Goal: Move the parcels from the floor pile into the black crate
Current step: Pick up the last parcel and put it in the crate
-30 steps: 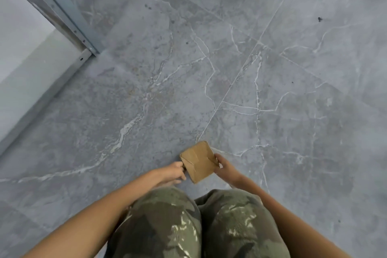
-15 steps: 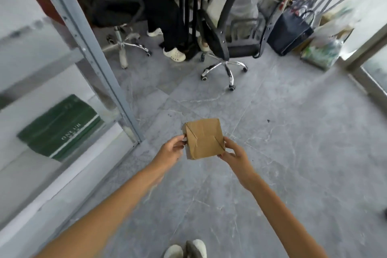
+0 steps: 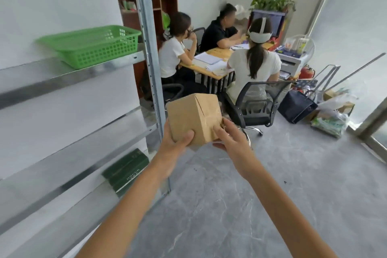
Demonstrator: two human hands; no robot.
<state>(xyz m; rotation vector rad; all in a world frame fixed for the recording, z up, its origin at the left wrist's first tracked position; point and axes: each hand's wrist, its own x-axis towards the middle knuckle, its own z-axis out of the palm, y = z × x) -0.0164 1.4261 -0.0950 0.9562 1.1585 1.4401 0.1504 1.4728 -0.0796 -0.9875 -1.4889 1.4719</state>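
Note:
A small brown cardboard parcel (image 3: pixel 193 117) is held up in front of me at about chest height, above the grey floor. My left hand (image 3: pixel 176 142) grips its lower left corner, thumb on the front face. My right hand (image 3: pixel 229 138) holds its lower right side, fingers spread on the front. Both arms reach forward from the bottom of the view. No black crate and no floor pile are in sight.
A metal shelf rack (image 3: pixel 146 27) stands at my left, with a green plastic basket (image 3: pixel 92 45) on an upper shelf and a dark green box (image 3: pixel 125 170) low down. Ahead, three people sit at a wooden desk (image 3: pixel 215 56). A black office chair (image 3: pixel 255 102) and bags (image 3: pixel 297 106) stand beyond.
The parcel has been lifted from near the floor to chest height in both hands. My view has risen from the floor to the room ahead.

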